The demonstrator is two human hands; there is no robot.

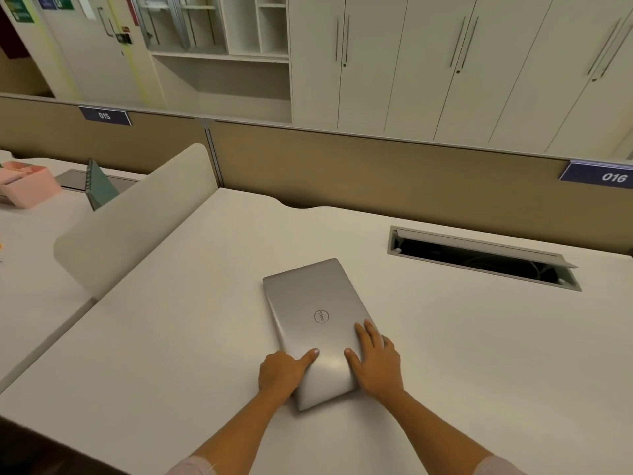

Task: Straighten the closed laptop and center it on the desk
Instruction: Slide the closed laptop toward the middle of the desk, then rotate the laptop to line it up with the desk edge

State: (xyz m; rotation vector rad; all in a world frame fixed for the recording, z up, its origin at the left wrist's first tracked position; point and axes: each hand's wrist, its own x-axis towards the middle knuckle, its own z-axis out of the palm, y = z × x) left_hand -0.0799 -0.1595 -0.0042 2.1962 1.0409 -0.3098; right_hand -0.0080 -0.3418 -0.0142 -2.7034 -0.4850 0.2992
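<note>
Two hands meet a closed silver Dell laptop point(313, 303) lying skewed mid-front on the white desk point(164, 337) (logo sideways). The left hand point(282, 373) grips its near-left edge, thumb on the lid; the right hand point(375, 363) lies flat, fingers spread, on its near-right edge.

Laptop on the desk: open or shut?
Shut. The laptop lies flat on the desk, logo lid facing up; no screen or keys show.

There was one laptop point(315, 323); two hands, left hand point(281, 371) and right hand point(376, 361); two number plates, 015 point(104, 115) and 016 point(597, 175); one cable hatch point(483, 257); perhaps one notebook point(101, 186).
</note>
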